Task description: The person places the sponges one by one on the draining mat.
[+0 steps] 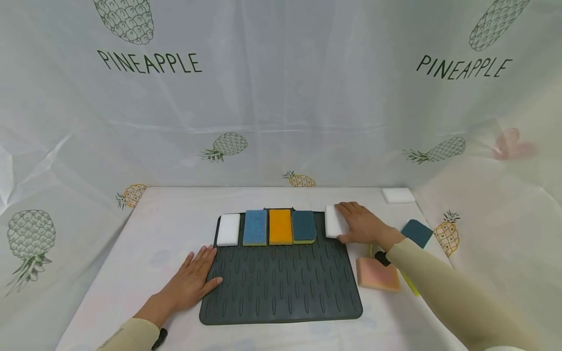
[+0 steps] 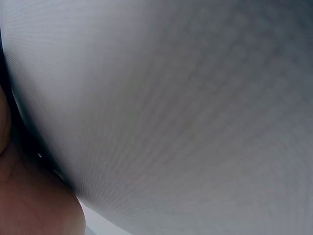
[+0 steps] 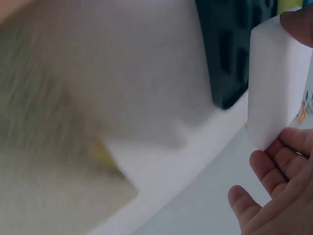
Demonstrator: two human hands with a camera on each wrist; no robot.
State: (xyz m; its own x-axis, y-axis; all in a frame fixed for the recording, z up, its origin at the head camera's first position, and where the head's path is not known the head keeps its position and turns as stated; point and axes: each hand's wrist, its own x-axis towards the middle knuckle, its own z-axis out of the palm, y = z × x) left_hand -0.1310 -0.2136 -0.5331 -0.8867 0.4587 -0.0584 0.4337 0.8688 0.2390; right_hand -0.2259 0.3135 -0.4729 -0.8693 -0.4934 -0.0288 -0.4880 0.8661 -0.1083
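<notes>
While the bench (image 1: pixel 145 243) is topped by a dark mat (image 1: pixel 285 282), four sponges (image 1: pixel 280 227) are already laid along its far edge. Left hand (image 1: pixel 190 280) is spread at its left edge; white block (image 1: pixel 335 222) is gripped by right hand (image 1: pixel 362 224) at row's right end. Rear pad (image 1: pixel 398 195), others seemingly unplaced.

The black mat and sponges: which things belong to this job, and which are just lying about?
Part of the job, it seems:
right hand, gripping a white block
left hand, touching the black mat
on it: left-end white block, blue sponge, orange sponge, teal sponge

Lying about, perhaps:
far white block
second teal sponge
pink sponge
yellow thing, partly hidden
</notes>
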